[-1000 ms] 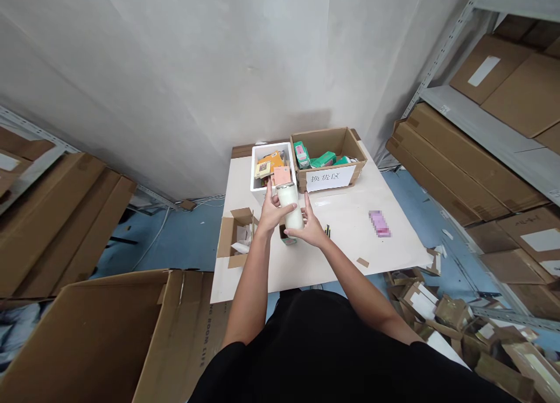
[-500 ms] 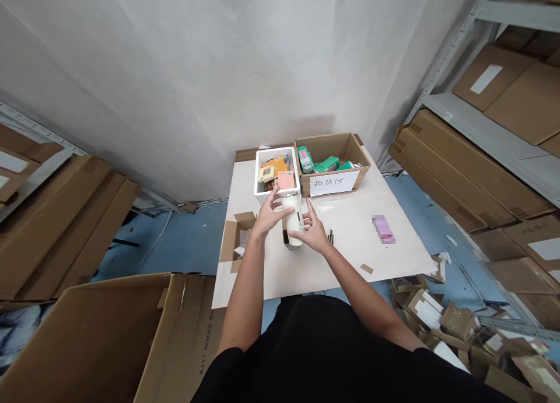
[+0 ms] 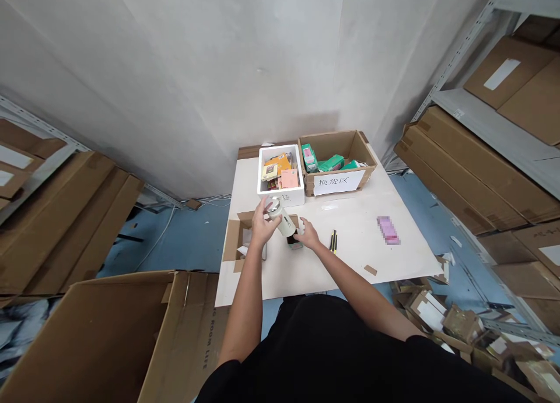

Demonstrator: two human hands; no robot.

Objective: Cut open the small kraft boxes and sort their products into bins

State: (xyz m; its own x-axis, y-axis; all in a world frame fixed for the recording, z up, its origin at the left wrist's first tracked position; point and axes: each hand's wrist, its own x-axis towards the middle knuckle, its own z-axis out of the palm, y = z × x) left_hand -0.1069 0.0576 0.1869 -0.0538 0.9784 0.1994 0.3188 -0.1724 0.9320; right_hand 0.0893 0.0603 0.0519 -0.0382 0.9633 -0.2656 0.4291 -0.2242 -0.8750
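Just in front of the white foam box [image 3: 281, 194], nearer the person, one white bottle [image 3: 282, 221] is held above the table [image 3: 350, 257]. It is the only bottle in the head view. Its long axis lies tilted, with the metal-capped top pointing up and left toward the foam box's front left corner. Its foot points down and right, away from the box.

The left hand [image 3: 261, 228] is closed round the bottle's upper half, fingers wrapped over the barrel. The right hand [image 3: 308, 236] sits at the bottle's foot with its fingers half curled. They meet both the foot and a small dark box [image 3: 296, 243] beneath it, and I cannot tell which of the two it grips.

To the right of the foam box and touching it stands one labelled cardboard box [image 3: 339, 181]. In front of the foam box and to its left lies one small open carton [image 3: 238, 239]. One black-and-yellow pen-like tool [image 3: 333, 241] lies in front of it to the right, just beside the right hand.
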